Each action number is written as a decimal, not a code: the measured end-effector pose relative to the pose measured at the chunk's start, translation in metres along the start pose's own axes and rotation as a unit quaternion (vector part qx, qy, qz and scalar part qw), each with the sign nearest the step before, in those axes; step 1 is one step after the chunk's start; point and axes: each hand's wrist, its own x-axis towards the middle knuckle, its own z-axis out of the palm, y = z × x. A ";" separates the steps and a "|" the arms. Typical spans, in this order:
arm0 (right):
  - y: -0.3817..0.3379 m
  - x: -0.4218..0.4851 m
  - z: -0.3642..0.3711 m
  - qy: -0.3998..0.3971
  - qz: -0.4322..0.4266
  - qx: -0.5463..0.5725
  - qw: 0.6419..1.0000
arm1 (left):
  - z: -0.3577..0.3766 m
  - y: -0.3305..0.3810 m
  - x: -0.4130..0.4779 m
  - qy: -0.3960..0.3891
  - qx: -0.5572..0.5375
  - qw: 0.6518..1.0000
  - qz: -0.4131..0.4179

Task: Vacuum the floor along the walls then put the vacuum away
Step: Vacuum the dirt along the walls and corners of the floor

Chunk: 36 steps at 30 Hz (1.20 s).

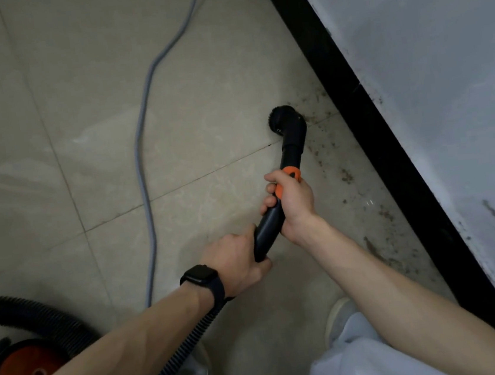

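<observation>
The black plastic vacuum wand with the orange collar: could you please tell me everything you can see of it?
The black plastic vacuum wand is a curved, smooth tube slanting toward the black baseboard. Its elbow ends in a round brush nozzle resting on the beige tiled floor beside brown debris. The right hand grips it at the orange collar, the left hand grips the rear end, where a black ribbed hose joins.

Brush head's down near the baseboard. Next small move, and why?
Probably draw the brush head back along the black baseboard: brown debris lies on that strip of tile, and left hand and right hand grip the wand.
</observation>
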 end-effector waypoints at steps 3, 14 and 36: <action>-0.006 0.009 0.005 -0.005 -0.007 -0.008 1.000 | -0.006 0.003 0.008 0.005 -0.002 1.000 -0.007; -0.031 0.038 0.009 0.030 -0.049 -0.003 0.998 | -0.021 0.004 0.052 0.010 0.004 1.000 0.017; -0.073 0.077 0.039 0.099 -0.149 -0.129 0.975 | -0.020 0.034 0.091 0.170 -0.171 0.967 -0.088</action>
